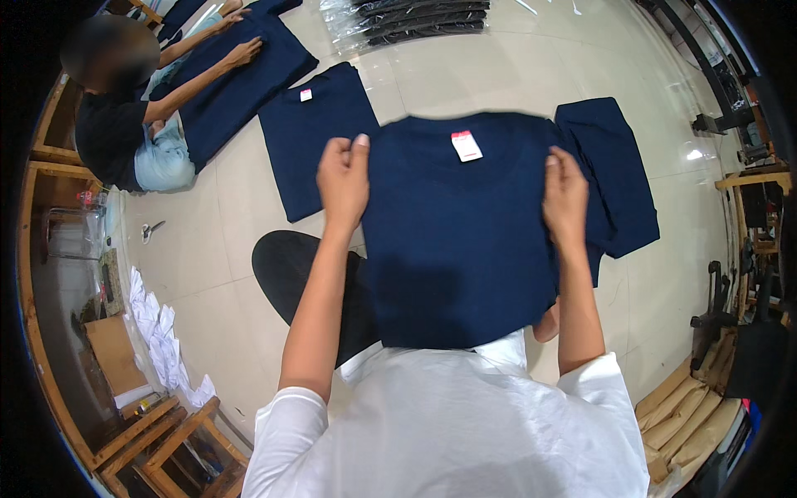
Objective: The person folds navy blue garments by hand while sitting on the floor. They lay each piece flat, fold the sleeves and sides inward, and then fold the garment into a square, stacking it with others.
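Observation:
A folded navy T-shirt (pixel 461 230) is held up before me, its round neckline at the far end. Inside the collar sits a white and red label (pixel 466 146) bearing writing. My left hand (pixel 345 180) grips the shirt's left edge near the shoulder, thumb on top. On the opposite edge, my right hand (pixel 565 196) pinches the cloth the same way. Beyond my left hand, another folded navy shirt (pixel 317 137) lies flat on the floor, its own label showing. To the right of my right hand, more folded navy garments (pixel 613 180) lie partly behind the held shirt.
At upper left a person (pixel 118 118) sits on the floor, hands on a spread navy garment (pixel 236 93). Plastic-wrapped dark garments (pixel 426 22) are stacked at the top. Scissors (pixel 149 231) and crumpled white paper or cloth (pixel 162 342) lie left; brown wrapped packages (pixel 682 411) are lower right.

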`<action>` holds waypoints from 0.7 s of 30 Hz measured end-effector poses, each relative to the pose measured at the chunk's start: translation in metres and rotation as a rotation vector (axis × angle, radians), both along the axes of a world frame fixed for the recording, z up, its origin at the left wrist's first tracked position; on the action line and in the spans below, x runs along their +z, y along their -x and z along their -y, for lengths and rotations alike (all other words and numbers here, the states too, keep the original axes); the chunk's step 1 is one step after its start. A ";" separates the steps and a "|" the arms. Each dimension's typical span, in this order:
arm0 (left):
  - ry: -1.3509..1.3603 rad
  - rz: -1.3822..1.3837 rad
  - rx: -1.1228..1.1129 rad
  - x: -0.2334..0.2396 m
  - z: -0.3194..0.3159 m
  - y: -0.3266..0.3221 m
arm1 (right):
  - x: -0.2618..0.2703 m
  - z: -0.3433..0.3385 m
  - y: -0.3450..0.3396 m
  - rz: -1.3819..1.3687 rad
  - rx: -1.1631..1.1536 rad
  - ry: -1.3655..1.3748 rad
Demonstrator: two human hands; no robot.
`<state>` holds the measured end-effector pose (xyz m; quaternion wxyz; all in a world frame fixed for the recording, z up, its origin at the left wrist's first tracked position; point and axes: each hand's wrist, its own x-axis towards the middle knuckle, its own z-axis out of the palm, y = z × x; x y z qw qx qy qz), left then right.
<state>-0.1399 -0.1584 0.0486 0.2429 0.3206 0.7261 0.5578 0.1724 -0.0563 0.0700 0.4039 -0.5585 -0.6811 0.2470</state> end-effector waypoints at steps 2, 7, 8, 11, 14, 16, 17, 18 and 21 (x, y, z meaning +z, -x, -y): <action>0.131 -0.079 -0.021 -0.071 -0.016 -0.003 | -0.078 -0.015 -0.014 0.093 0.002 0.125; 0.331 -0.012 -0.033 -0.149 0.005 -0.017 | -0.109 0.018 -0.023 0.026 -0.095 0.393; 0.304 0.002 -0.028 -0.144 0.020 -0.025 | -0.108 0.030 -0.028 -0.015 -0.117 0.391; 0.318 -0.018 -0.163 -0.125 0.073 -0.040 | -0.090 0.078 -0.046 -0.124 -0.119 0.495; 0.349 -0.048 -0.212 -0.076 0.113 -0.069 | -0.073 0.123 -0.063 -0.275 -0.118 0.737; 0.435 0.038 -0.222 -0.057 0.131 -0.079 | -0.063 0.138 -0.068 -0.389 -0.097 0.893; 0.466 0.043 -0.241 -0.049 0.134 -0.079 | -0.059 0.142 -0.070 -0.443 -0.076 0.957; 0.493 0.047 -0.258 -0.042 0.135 -0.078 | -0.053 0.144 -0.071 -0.497 -0.053 1.016; 0.504 -0.003 -0.271 -0.030 0.132 -0.076 | -0.022 0.134 -0.054 -0.794 -0.250 1.074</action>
